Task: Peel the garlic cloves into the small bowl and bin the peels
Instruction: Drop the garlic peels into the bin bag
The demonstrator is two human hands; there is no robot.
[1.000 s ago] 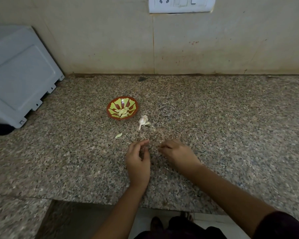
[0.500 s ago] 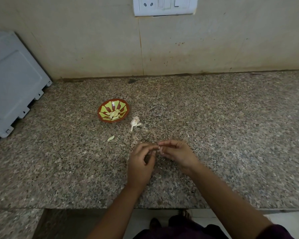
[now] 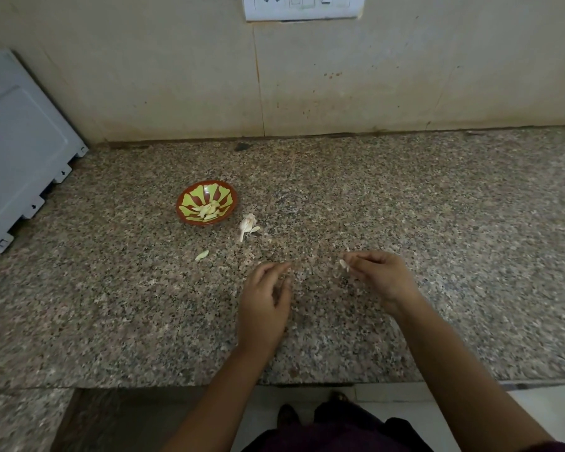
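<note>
A small red and yellow bowl [image 3: 184, 198] sits on the granite counter and holds several peeled garlic cloves [image 3: 207, 210]. Just right of it lies a bit of the garlic bulb with papery skin [image 3: 247, 223]. A single pale piece [image 3: 202, 255] lies loose in front of the bowl. My right hand [image 3: 377, 277] pinches a small pale garlic piece [image 3: 343, 264] at its fingertips. My left hand [image 3: 265, 298] hovers over the counter to its left, fingers loosely curled, with nothing visible between them.
A grey plastic appliance [image 3: 20, 141] leans at the far left of the counter. A white switchboard [image 3: 304, 6] is on the wall above. The counter's front edge [image 3: 307, 381] runs just below my wrists, with the floor and my feet beneath.
My hands were together at the fingertips half a second ago. They have now pulled apart, and the right hand has moved right with the pale piece.
</note>
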